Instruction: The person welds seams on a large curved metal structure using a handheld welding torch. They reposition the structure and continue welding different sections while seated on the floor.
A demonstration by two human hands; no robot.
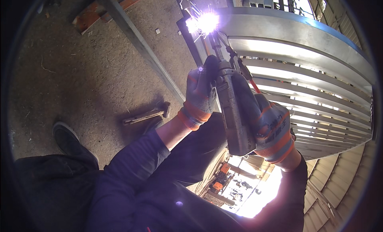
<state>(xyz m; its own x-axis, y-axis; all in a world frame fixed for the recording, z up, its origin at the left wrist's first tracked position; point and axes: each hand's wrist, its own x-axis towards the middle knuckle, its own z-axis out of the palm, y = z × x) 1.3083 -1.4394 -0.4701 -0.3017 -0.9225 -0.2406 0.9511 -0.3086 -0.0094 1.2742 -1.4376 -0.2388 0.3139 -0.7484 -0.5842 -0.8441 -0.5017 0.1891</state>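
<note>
My left hand [200, 89], in a grey and orange knit glove with a dark coated palm, grips the front part of a handheld welding gun [229, 109]. Wrapped around the gun's right side is my right hand [269, 127], gloved the same way. A thin wire-feed nozzle [232, 53] with a red tube [255, 86] runs alongside the gun's neck. At the tip a bright welding flash [207, 24] throws sparks and hides the joint. It burns where the end of a metal rail [278, 25] meets a dark-edged metal post [191, 41]. Several metal slats [311, 73] lie parallel below that rail.
On the ground left of my arms lies a hammer [146, 115] with a wooden handle. A long square steel tube [143, 46] slants across the floor past my left hand. Rusty orange steel [86, 21] lies at upper left. Corrugated sheeting [338, 178] stands at lower right.
</note>
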